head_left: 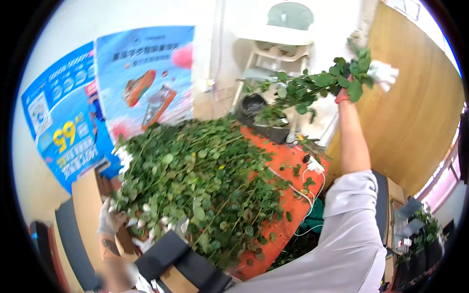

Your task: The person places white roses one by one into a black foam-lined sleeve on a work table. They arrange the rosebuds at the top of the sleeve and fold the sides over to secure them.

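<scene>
At the upper right, my right hand (pixel 345 87), in a dark and red glove, is wrapped round a bunch of leafy green stems (pixel 312 88), held out level. White wrapped heads (pixel 383 74) stick out at the bunch's right end. A large heap of leafy stems (pixel 195 171) covers much of the orange table (pixel 254 263). My left hand (pixel 110 219), in a pale glove, is at the heap's left edge, near white flower heads; its fingers are partly hidden among them and what they hold cannot be made out.
A white high chair (pixel 273 36) stands behind the table, with a dark container (pixel 253 103) before it. A white power strip (pixel 315 165) and cables lie on the table's right side. Cardboard (pixel 88 210) stands at left. Posters (pixel 146 73) hang on the wall.
</scene>
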The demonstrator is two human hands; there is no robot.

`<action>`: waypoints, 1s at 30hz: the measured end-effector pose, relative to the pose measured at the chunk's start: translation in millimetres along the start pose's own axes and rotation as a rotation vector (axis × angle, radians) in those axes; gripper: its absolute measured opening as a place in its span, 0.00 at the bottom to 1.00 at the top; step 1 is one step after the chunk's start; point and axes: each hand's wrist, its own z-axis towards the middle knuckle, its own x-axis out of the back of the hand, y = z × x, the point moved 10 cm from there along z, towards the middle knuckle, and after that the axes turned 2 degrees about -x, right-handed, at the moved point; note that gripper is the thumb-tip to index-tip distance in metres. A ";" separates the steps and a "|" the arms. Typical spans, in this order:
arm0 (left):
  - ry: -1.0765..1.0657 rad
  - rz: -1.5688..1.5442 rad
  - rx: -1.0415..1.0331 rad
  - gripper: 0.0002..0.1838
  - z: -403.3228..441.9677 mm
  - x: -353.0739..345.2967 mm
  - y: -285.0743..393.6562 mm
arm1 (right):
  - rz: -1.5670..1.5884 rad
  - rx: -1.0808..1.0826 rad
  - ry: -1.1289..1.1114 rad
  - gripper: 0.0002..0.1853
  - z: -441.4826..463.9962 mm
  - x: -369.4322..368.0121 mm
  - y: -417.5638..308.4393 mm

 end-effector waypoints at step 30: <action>-0.526 1.576 -0.122 0.31 -281.4 -16.8 -210.3 | -0.468 0.612 -2.511 0.18 -807.8 -195.5 -113.1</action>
